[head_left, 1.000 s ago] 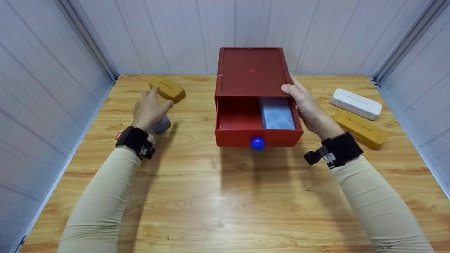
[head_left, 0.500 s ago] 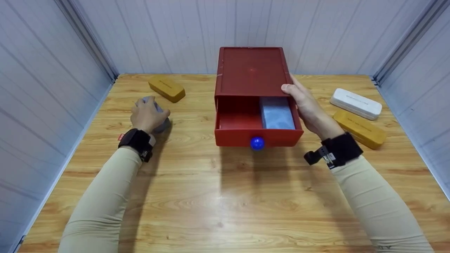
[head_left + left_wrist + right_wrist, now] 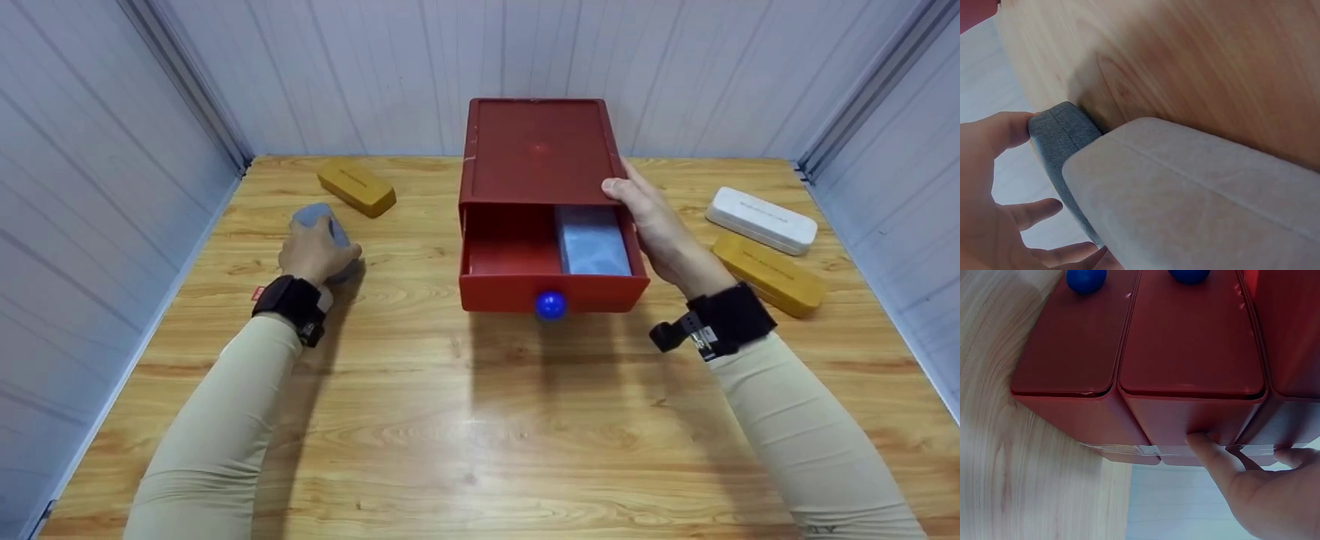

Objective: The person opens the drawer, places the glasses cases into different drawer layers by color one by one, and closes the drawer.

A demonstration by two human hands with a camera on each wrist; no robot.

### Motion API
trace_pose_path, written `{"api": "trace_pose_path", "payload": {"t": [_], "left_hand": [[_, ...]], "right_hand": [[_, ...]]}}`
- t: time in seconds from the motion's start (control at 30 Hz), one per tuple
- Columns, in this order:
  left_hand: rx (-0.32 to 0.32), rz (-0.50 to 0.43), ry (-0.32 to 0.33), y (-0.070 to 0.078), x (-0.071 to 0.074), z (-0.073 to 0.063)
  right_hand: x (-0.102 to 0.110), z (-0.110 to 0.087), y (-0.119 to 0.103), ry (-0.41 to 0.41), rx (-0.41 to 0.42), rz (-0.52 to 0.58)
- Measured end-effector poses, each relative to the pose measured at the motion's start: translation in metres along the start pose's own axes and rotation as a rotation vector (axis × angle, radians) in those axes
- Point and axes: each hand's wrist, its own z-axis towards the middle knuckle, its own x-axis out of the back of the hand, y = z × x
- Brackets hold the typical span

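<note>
On the left, my left hand [image 3: 315,251] straddles a blue-grey glasses case [image 3: 309,215], thumb on its right side and fingers over the other. In the left wrist view the thumb touches the end edge of this textured case [image 3: 1058,132], and some fingertips reach its far side. A pale grey case [image 3: 1185,197] lies in front of it there; the wrist hides it in the head view. My right hand [image 3: 660,232] rests on the red drawer cabinet [image 3: 540,150], thumb at the top edge, straight fingers against the right side. The top drawer [image 3: 510,259] is pulled out.
A light blue case [image 3: 596,251] lies in the drawer's right half. The drawer has a blue ball knob [image 3: 550,305]. One mustard case [image 3: 356,186] is at back left; a white case [image 3: 761,220] and another mustard case [image 3: 769,274] are at right. Panel walls [image 3: 420,75] enclose the table.
My left hand has come down from near the left mustard case onto the blue-grey case, drawing slightly toward me. The right hand and the cabinet have stayed put.
</note>
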Motion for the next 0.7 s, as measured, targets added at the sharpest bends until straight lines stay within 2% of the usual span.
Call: {"api": "trace_pose_path", "payload": {"t": [0.7], "left_hand": [[-0.031,0.014,-0.014,-0.0035,0.004,-0.0079]], "right_hand": [[-0.0014,0.0005,0.0008,-0.011,0.02,0.013]]}}
